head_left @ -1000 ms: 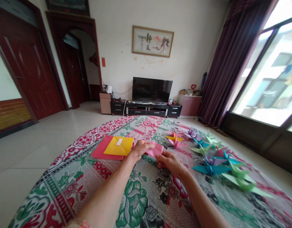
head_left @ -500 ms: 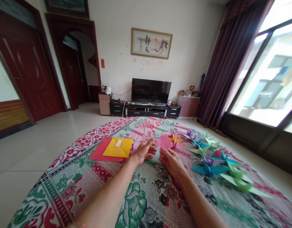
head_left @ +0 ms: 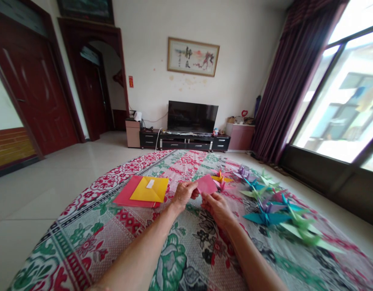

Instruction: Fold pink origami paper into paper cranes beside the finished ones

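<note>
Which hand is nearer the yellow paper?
Left. The left hand is just right of the yellow paper, not touching it, pinching the pink paper. The right hand is farther right, by the pink paper's lower edge.

Both hands up front: left hand [head_left: 184, 195] and right hand [head_left: 217, 207] pinch a pink paper square [head_left: 207, 184], yellow paper [head_left: 149, 190] atop red paper [head_left: 126, 193] at left, folded cranes [head_left: 267, 218] crowding the right

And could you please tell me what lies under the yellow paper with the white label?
Red paper shows beyond the left and lower edges of the yellow paper. Anything beneath the yellow paper's middle is covered and cannot be seen.
</note>
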Demonstrator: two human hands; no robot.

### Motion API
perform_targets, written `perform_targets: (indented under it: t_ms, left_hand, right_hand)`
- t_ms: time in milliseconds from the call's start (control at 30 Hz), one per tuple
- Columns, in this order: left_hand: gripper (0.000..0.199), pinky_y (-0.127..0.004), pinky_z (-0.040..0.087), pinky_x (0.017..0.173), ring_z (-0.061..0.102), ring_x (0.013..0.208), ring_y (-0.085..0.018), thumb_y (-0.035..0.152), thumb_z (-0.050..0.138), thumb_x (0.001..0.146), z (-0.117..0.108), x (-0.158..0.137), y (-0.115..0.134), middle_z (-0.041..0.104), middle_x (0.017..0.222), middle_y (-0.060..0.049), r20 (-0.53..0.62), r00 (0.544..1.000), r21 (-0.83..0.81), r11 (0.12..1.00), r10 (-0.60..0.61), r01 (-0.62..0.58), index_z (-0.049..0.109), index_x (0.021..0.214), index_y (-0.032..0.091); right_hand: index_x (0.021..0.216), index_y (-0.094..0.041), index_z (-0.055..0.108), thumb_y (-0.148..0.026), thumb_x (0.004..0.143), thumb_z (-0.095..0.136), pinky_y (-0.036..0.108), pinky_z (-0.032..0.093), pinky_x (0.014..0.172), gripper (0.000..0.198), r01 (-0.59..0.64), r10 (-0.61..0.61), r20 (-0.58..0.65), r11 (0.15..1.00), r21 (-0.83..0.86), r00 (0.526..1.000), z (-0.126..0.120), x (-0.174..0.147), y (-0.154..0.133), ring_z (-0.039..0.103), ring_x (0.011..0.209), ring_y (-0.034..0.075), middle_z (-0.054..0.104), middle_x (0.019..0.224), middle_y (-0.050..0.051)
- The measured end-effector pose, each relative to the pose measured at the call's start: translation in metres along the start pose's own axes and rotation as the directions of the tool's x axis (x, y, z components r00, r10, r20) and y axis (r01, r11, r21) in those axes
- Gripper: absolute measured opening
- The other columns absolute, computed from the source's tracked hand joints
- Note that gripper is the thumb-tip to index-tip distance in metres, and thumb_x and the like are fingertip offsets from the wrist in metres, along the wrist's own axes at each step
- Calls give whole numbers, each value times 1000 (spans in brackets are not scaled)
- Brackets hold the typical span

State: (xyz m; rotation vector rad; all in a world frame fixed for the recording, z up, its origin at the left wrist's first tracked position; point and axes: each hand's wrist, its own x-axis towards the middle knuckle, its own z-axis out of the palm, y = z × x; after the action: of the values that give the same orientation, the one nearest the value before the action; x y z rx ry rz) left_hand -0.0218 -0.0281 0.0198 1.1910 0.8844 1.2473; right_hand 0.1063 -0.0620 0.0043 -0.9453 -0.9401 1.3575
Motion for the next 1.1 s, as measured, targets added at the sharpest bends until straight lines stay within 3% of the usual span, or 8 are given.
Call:
perform_targets:
  t_ms: [133, 233, 300, 367, 433, 667, 967, 1100]
  left_hand:
    - [29, -20, 36, 45, 47, 43, -8, 40, 55, 67, -2, 5, 1, 52, 47, 1, -131, 990, 32, 998, 51, -47, 56, 54, 13]
    - [33, -20, 38, 46, 50, 47, -9, 44, 53, 69, -4, 7, 1, 57, 55, -1, -281, 959, 2, 999, 36, -37, 60, 66, 12]
    - [41, -20, 39, 47, 53, 52, -10, 50, 52, 70, -4, 5, 0, 59, 62, -3, -212, 977, 1, 1000, -23, 24, 62, 75, 11]
    - [44, -19, 38, 47, 54, 55, -11, 53, 57, 66, -1, 1, -2, 60, 65, -4, -20, 997, 62, 995, -72, 73, 63, 77, 11]
    - [40, -18, 37, 48, 52, 55, -10, 48, 64, 61, 3, -2, -5, 59, 63, -2, 122, 991, 128, 991, -49, 33, 64, 77, 11]
    - [29, -19, 35, 49, 46, 50, -7, 40, 66, 60, 3, -3, -5, 55, 58, 1, 92, 996, 172, 985, -19, 3, 62, 69, 12]
    - [23, -21, 32, 48, 41, 46, -7, 37, 64, 59, 2, -4, 1, 49, 49, 4, 178, 983, 194, 981, -42, 6, 57, 55, 15]
    - [19, -21, 32, 49, 42, 46, -7, 33, 64, 59, 2, -5, 2, 51, 50, 3, 163, 982, 176, 982, -99, 70, 57, 55, 16]
  right_hand:
    - [62, -16, 58, -36, 56, 76, 23, 44, 55, 28, -5, 5, 6, 1000, -23, 1000, -1, 1, 2, 48, 51, 8, 54, 55, -4]
    - [62, -16, 57, -35, 57, 75, 22, 44, 55, 27, 15, -15, -11, 1000, -5, 1000, -2, 2, 3, 48, 51, 8, 53, 56, -4]
    - [63, -16, 57, -35, 56, 75, 21, 44, 54, 27, 41, -40, -52, 999, 26, 998, -2, 3, 3, 49, 51, 7, 53, 56, -5]
    - [67, -16, 59, -35, 56, 76, 20, 45, 53, 28, 59, -55, -69, 996, 60, 996, -2, 4, 3, 49, 51, 7, 54, 57, -5]
    - [71, -16, 60, -34, 56, 76, 19, 45, 53, 28, 66, -61, -58, 994, 88, 997, -3, 4, 3, 51, 51, 6, 56, 58, -5]
    - [73, -15, 62, -34, 60, 74, 22, 49, 59, 26, -15, 16, -4, 993, 116, 1000, -6, 4, 2, 59, 57, 10, 64, 66, 1]
    - [65, -16, 61, -37, 61, 73, 19, 45, 53, 25, 3, -5, 21, 995, 95, 1000, -8, 6, 4, 51, 52, 7, 56, 57, -3]
    - [65, -15, 61, -36, 57, 75, 20, 46, 52, 27, 39, -34, -58, 996, 85, 998, -13, 7, 0, 50, 51, 7, 55, 56, -2]
